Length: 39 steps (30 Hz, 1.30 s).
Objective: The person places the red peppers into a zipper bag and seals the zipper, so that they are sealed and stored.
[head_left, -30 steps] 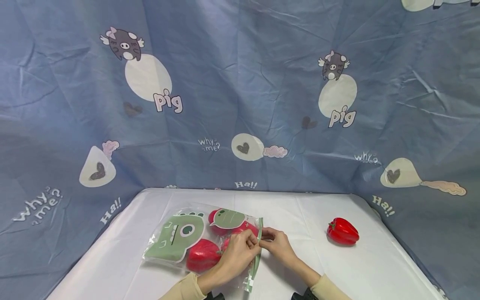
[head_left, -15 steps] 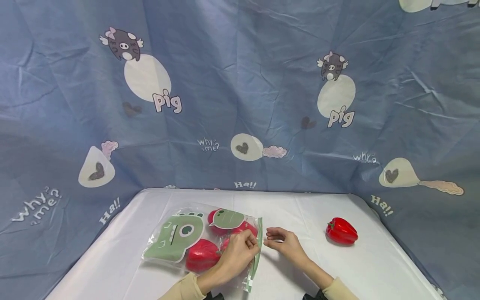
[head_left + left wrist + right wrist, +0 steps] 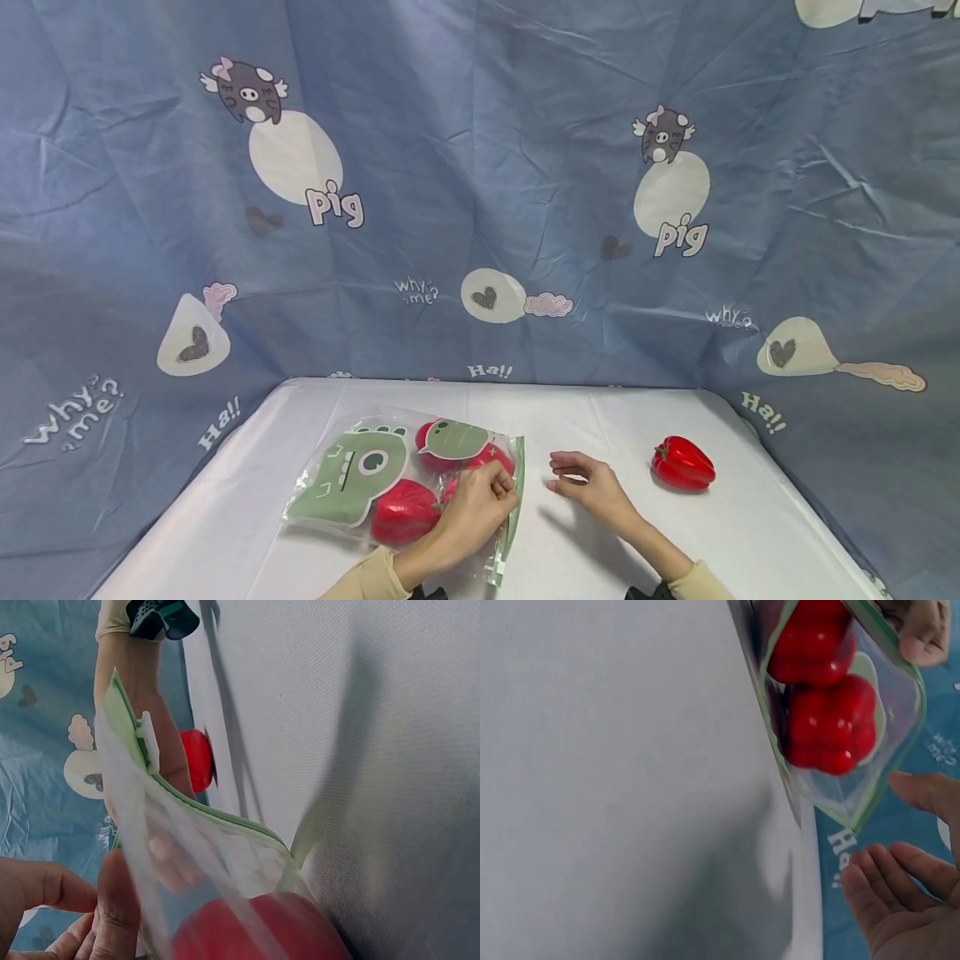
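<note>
A clear zip bag (image 3: 352, 479) with a green one-eyed monster print lies on the white table, its green-edged mouth facing right. Red bell peppers (image 3: 831, 724) show inside through the gaping mouth in the right wrist view. My left hand (image 3: 478, 502) pinches the upper side of that mouth between thumb and fingers. A white slider (image 3: 148, 742) sits on the green zip in the left wrist view. To the right of the bag, my right hand (image 3: 596, 492) hovers over the table, apart from it, fingers loosely bent and holding nothing.
One more red bell pepper (image 3: 683, 463) lies on the right part of the white table (image 3: 600, 417). Behind the table hangs a blue printed cloth (image 3: 420, 167), which also drapes along both sides.
My right hand has let go of the bag's edge and moved away to the right. The left hand keeps its pinch, and the bag stays in place.
</note>
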Motion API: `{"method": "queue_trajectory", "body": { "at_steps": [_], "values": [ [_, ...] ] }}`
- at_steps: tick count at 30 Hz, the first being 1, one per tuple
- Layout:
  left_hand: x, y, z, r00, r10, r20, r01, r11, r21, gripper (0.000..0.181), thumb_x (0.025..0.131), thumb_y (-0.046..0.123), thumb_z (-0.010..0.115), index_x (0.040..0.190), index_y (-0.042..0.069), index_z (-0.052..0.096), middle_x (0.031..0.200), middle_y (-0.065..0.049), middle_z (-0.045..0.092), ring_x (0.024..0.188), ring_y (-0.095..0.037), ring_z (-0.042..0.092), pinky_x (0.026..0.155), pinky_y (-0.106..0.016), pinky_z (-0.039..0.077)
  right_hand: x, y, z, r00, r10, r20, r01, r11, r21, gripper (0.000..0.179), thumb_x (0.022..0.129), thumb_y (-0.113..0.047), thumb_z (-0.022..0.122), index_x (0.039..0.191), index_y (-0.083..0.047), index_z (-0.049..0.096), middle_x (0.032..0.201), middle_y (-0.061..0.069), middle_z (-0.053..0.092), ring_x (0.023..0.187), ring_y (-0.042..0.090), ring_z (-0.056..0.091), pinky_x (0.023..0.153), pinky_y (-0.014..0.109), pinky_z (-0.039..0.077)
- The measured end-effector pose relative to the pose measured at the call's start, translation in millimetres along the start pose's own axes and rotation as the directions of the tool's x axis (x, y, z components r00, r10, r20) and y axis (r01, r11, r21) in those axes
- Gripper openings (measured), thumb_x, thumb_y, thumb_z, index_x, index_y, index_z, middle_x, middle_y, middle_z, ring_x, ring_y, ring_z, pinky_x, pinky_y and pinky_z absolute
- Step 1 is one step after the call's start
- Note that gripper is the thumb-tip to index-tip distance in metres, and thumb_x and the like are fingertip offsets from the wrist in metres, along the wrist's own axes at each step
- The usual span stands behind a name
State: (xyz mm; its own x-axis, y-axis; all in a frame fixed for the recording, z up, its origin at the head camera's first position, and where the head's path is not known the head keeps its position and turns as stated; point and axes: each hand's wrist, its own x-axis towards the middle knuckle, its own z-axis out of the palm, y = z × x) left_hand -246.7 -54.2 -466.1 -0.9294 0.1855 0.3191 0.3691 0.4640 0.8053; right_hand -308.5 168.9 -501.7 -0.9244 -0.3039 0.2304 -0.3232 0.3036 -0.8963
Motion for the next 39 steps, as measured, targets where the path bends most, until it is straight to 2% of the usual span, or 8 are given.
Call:
{"method": "queue_trajectory", "body": {
  "at_steps": [1, 11, 18, 22, 24, 27, 34, 39],
  "values": [
    [-0.1, 0.0, 0.1, 1.0, 0.0, 0.001, 0.0, 1.0, 0.001, 0.009, 0.076, 0.004, 0.059, 0.075, 0.012, 0.058, 0.062, 0.007, 0.055, 0.041, 0.002, 0.049, 0.039, -0.018, 0.044, 0.9, 6.0, -2.4, 1.0, -0.004, 0.0, 0.004, 1.0, -0.001, 0.046, 0.081, -0.011, 0.075, 0.121, 0.004, 0.06, 0.116, 0.026, 0.064, 0.107, 0.032, 0.064, 0.092, 0.03, 0.053],
    [0.2, -1.3, 1.3, 1.0, -0.014, 0.014, 0.014, 1.0, -0.024, 0.008, 0.078, 0.003, 0.058, 0.076, 0.011, 0.058, 0.063, 0.006, 0.056, 0.041, 0.001, 0.051, 0.039, -0.018, 0.045, -9.2, 3.3, -32.3, 0.998, 0.003, 0.058, -0.004, 1.0, 0.018, 0.055, 0.081, -0.013, 0.076, 0.128, 0.004, 0.054, 0.128, 0.027, 0.056, 0.121, 0.04, 0.055, 0.102, 0.034, 0.046],
    [0.2, -1.1, 1.2, 1.0, -0.011, 0.019, 0.012, 0.999, -0.033, 0.008, 0.078, 0.003, 0.058, 0.076, 0.01, 0.058, 0.062, 0.005, 0.055, 0.041, 0.001, 0.05, 0.038, -0.018, 0.045, -15.7, 4.1, -54.9, 0.999, 0.002, 0.032, -0.001, 1.0, -0.017, 0.054, 0.081, -0.012, 0.075, 0.129, 0.0, 0.054, 0.13, 0.023, 0.057, 0.119, 0.02, 0.059, 0.103, 0.035, 0.045],
    [0.3, -0.9, 1.0, 1.0, -0.015, 0.018, 0.015, 0.999, -0.035, 0.008, 0.078, 0.003, 0.058, 0.076, 0.01, 0.058, 0.062, 0.005, 0.055, 0.041, 0.001, 0.05, 0.038, -0.018, 0.045, -18.5, 3.0, -69.1, 1.0, 0.022, -0.01, -0.023, 0.999, -0.044, 0.058, 0.079, -0.017, 0.077, 0.13, -0.001, 0.054, 0.129, 0.015, 0.06, 0.121, 0.026, 0.058, 0.103, 0.035, 0.045],
    [0.3, -0.7, 0.8, 1.0, -0.016, 0.018, 0.017, 0.999, -0.037, 0.007, 0.078, 0.003, 0.058, 0.076, 0.01, 0.058, 0.062, 0.005, 0.055, 0.041, 0.001, 0.05, 0.038, -0.018, 0.045, -19.7, 3.3, -76.4, 1.0, 0.014, -0.016, -0.015, 0.999, -0.05, 0.059, 0.079, -0.019, 0.077, 0.131, -0.002, 0.053, 0.131, 0.014, 0.059, 0.123, 0.031, 0.055, 0.103, 0.036, 0.044],
    [0.4, 0.0, 0.4, 1.0, -0.018, 0.019, 0.018, 0.999, -0.04, 0.007, 0.078, 0.003, 0.058, 0.076, 0.01, 0.058, 0.062, 0.004, 0.055, 0.041, 0.001, 0.051, 0.038, -0.018, 0.045, -21.2, 4.6, -86.6, 1.0, -0.012, -0.018, 0.011, 0.997, -0.073, 0.059, 0.08, -0.022, 0.076, 0.131, -0.003, 0.053, 0.132, 0.014, 0.058, 0.123, 0.031, 0.055, 0.103, 0.036, 0.044],
    [0.5, -0.6, 0.7, 1.0, -0.016, 0.021, 0.017, 0.999, -0.039, 0.007, 0.079, 0.003, 0.058, 0.076, 0.01, 0.058, 0.062, 0.005, 0.056, 0.041, 0.0, 0.051, 0.038, -0.019, 0.045, -25.7, 7.3, -106.3, 0.998, -0.06, -0.028, 0.058, 0.995, -0.084, 0.059, 0.083, -0.018, 0.074, 0.133, 0.0, 0.05, 0.134, 0.019, 0.055, 0.122, 0.013, 0.056, 0.098, 0.012, 0.043],
    [0.3, -0.8, 0.8, 0.999, -0.024, 0.029, 0.025, 0.999, -0.044, 0.007, 0.079, 0.004, 0.058, 0.077, 0.01, 0.058, 0.062, 0.004, 0.056, 0.041, 0.0, 0.052, 0.038, -0.018, 0.045, -29.4, 7.4, -118.9, 0.997, -0.018, -0.069, 0.012, 0.996, -0.09, 0.058, 0.083, -0.022, 0.074, 0.134, -0.006, 0.051, 0.133, 0.011, 0.057, 0.118, -0.002, 0.055, 0.095, 0.009, 0.043]
  ]
}}
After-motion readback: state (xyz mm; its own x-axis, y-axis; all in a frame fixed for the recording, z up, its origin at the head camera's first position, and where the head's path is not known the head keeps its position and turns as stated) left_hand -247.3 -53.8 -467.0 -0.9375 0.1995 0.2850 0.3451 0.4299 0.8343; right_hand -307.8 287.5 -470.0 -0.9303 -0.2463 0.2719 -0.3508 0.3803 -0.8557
